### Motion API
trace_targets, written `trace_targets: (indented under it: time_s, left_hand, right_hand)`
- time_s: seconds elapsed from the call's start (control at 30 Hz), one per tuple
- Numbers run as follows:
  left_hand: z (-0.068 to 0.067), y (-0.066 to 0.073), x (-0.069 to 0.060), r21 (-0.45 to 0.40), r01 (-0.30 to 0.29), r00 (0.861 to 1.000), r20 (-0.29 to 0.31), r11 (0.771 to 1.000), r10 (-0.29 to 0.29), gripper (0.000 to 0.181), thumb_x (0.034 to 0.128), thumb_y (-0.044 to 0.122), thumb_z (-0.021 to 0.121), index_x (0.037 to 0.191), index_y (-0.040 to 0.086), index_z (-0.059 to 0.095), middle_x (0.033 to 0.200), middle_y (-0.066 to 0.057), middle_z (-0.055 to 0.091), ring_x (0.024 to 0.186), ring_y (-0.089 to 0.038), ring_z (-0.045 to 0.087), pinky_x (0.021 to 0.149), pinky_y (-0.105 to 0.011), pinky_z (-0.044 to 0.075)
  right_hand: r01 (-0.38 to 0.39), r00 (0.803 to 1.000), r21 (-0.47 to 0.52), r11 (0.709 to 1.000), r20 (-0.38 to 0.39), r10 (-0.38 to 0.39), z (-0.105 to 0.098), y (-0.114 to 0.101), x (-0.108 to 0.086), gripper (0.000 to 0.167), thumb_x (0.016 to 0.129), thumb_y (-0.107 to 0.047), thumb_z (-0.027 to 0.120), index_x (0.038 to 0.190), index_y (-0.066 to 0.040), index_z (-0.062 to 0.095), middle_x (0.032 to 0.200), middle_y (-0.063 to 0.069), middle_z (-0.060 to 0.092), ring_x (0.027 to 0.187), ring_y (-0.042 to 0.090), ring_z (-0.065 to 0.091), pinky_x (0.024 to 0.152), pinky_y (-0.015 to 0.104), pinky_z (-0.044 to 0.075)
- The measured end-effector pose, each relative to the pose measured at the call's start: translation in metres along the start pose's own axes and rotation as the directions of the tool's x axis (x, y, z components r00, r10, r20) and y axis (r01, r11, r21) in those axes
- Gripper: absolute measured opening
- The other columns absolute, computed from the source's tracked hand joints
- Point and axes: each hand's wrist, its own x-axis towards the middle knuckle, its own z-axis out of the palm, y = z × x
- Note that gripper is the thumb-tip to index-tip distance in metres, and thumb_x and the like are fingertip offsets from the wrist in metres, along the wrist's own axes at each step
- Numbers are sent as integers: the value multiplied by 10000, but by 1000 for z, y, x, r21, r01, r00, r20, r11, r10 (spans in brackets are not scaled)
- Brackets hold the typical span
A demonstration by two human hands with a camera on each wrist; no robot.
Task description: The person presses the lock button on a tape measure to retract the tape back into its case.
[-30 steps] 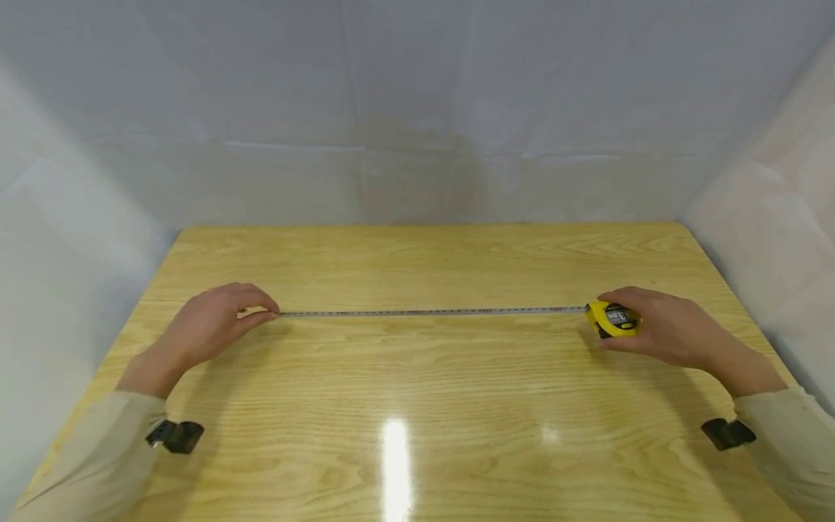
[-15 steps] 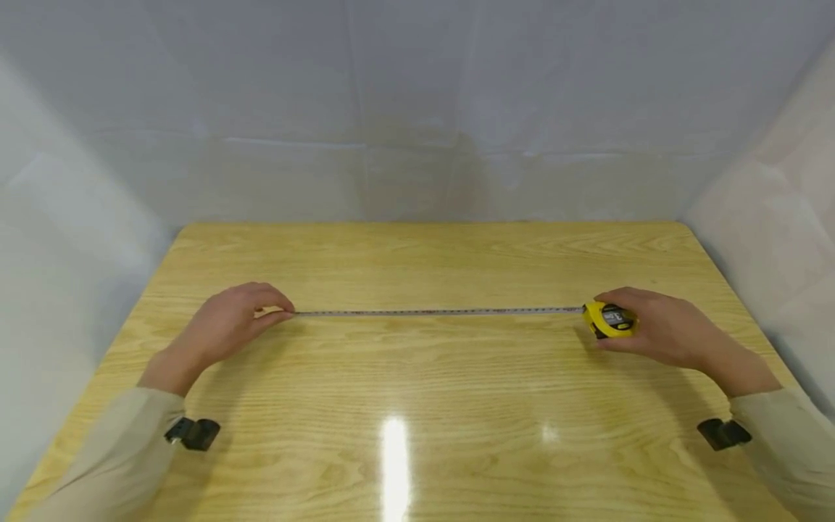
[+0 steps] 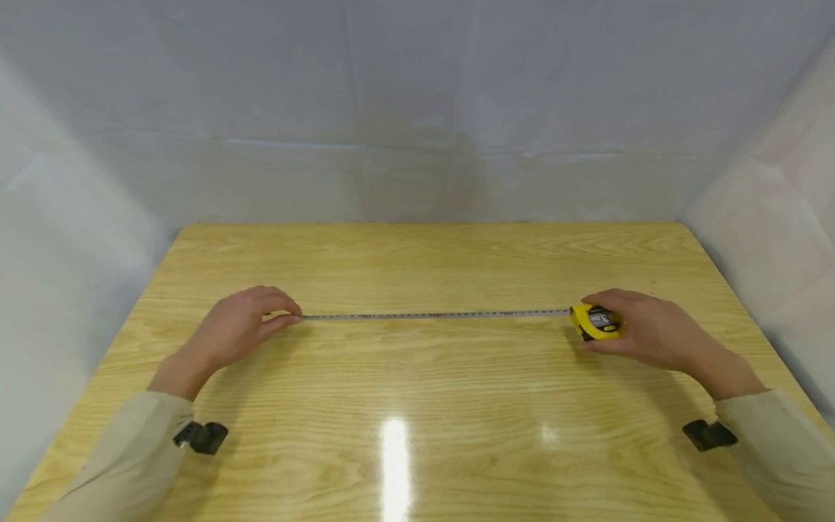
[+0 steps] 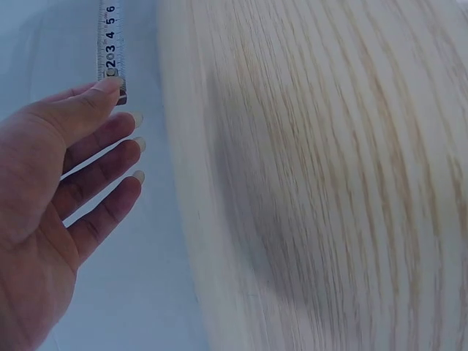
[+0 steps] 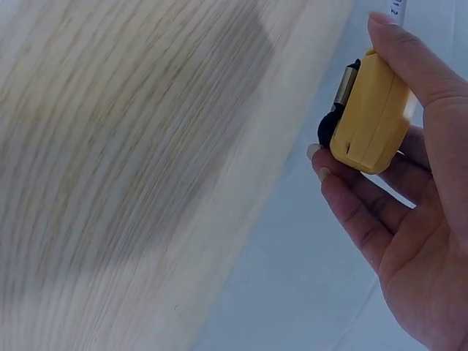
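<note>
A yellow and black tape measure (image 3: 596, 322) is in my right hand (image 3: 659, 333), thumb and fingers curled round its case. From the case a white blade (image 3: 430, 315) runs straight leftward above the table. At its far end, my left hand (image 3: 238, 330) pinches the tip between thumb and index finger. In the left wrist view the blade (image 4: 110, 36) shows low numbers near the thumb, and the other fingers of the left hand (image 4: 73, 146) are spread apart. The right wrist view shows the side of the tape measure (image 5: 373, 110), with a metal clip on it.
A wooden table (image 3: 417, 391) with light grain lies under both hands. Pale sheeting (image 3: 417, 109) hangs behind it and on both sides. Each sleeved forearm bears a small black device, one on the left wrist (image 3: 202, 437) and one on the right (image 3: 709, 435).
My left hand has moved right and my right hand slightly left. The stretch of blade between them is shorter. Both hands keep their hold.
</note>
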Motion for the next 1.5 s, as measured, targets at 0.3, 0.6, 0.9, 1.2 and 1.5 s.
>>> trace_targets:
  time_s: [0.3,0.6,0.9,1.2,1.5]
  left_hand:
    - [1,7,4,5,-41,999,-34,999,42,95,875,129,705,968,137,723,992,-24,675,930,-249,628,770,-469,509]
    - [4,12,9,4,-64,997,-48,998,64,91,870,138,711,958,151,726,990,-3,672,941,-226,624,775,-450,514]
    - [5,22,19,-9,-87,995,-49,996,87,91,878,139,705,964,157,729,994,6,675,945,-217,622,790,-439,511]
    - [8,29,26,-15,-119,991,-60,993,118,85,873,143,711,956,147,731,980,15,671,931,-203,622,781,-426,516]
    - [10,32,27,-38,-109,994,-35,993,108,85,891,145,693,967,150,730,998,14,670,947,-207,621,792,-430,514]
  right_hand:
    - [21,999,-8,1000,-27,-21,-3,-15,2,682,751,-515,773,1255,-90,598,1167,132,615,876,211,610,654,386,514]
    - [38,998,8,999,-47,-37,0,-24,6,671,747,-512,778,1245,-98,604,1175,125,612,895,222,615,664,390,522]
    - [52,997,4,999,-48,-52,2,-31,13,647,753,-502,776,1240,-110,611,1171,106,615,919,220,607,681,395,512]
    - [65,997,5,998,-34,-65,4,-39,19,662,762,-507,766,1259,-100,603,1210,121,602,974,252,605,701,409,513]
    - [85,996,18,996,-37,-84,7,-48,27,647,766,-499,765,1248,-97,609,1198,113,606,977,249,604,716,419,518]
